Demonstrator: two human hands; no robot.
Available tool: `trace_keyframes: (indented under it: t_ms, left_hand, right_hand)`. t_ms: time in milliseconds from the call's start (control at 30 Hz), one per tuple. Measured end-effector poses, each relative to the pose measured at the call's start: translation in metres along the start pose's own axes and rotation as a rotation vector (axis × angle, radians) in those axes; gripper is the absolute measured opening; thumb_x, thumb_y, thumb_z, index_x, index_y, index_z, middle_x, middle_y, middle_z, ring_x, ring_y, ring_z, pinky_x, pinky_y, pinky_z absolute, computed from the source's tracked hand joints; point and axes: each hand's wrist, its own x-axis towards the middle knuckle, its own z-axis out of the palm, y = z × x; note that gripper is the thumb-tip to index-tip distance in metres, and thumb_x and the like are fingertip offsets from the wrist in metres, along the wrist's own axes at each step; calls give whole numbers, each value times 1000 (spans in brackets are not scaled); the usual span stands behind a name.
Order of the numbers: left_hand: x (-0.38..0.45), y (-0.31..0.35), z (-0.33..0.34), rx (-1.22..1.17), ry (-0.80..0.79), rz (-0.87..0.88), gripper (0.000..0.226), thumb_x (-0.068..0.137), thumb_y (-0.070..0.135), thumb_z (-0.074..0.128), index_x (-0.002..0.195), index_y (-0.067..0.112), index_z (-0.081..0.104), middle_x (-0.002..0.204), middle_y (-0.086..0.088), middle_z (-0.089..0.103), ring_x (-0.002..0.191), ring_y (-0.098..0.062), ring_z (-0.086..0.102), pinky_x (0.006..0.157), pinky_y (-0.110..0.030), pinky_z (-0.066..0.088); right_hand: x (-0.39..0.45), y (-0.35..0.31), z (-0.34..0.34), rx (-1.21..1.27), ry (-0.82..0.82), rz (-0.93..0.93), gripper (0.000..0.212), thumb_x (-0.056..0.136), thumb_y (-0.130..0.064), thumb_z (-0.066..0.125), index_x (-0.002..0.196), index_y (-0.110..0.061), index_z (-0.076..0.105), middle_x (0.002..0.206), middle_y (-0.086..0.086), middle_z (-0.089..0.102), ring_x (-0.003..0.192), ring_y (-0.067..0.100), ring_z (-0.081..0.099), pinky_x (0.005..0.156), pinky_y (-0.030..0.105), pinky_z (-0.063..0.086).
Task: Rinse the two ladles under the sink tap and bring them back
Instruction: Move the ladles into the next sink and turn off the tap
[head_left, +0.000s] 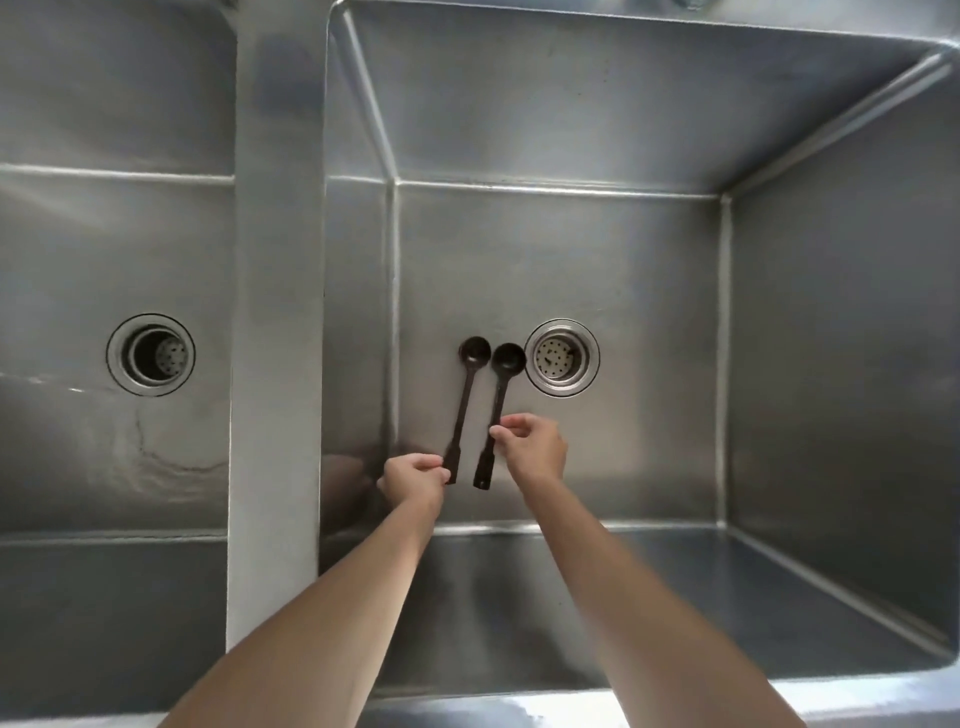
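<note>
Two dark ladles lie side by side, bowls pointing away from me, deep in the right steel sink basin (571, 249). My left hand (413, 478) pinches the handle end of the left ladle (464, 405). My right hand (532, 447) pinches the handle of the right ladle (497, 410) a little above its end. The right ladle's bowl sits just left of the drain strainer (562, 357). No water runs, and the tap is out of frame.
A second basin (114, 249) with its own drain (150, 354) lies to the left, beyond a wide steel divider (275, 312). The basin walls rise steeply on all sides. The front rim (519, 712) runs along the bottom edge.
</note>
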Motion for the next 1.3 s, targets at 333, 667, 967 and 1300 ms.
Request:
trace_keyframes:
  t_ms: [333,667,967,1300]
  left_hand:
    - [9,-5,10,143,60,31,32,69,6,87,60,31,70,80,-3,76,73,-22,64,72,-23,48]
    - [-26,12,-12,182,-76,234,30,82,11,77,112,15,76,103,-6,78,99,-24,70,82,-22,44]
    - [-123,84,-68,257,-338,792,54,92,25,66,144,22,53,143,2,60,132,-15,56,111,-22,39]
    - [-142,166,-207,382,27,1363,65,97,47,49,155,48,19,167,8,18,154,-18,15,112,-33,33]
  right_hand:
    - [-2,-4,1,-113,38,-51,17,87,-25,79,102,-18,80,92,-1,80,84,12,68,83,22,48]
    - [-26,-20,-31,-112,3,-163,24,88,-29,81,107,-15,78,93,0,80,88,14,73,90,33,58]
    - [-102,-77,-97,-142,130,-363,40,88,-50,71,126,-38,69,114,-8,79,108,15,72,87,20,45]
    - [-180,-178,-103,-324,364,-822,57,88,-65,62,140,-45,58,157,-18,49,143,8,48,94,38,57]
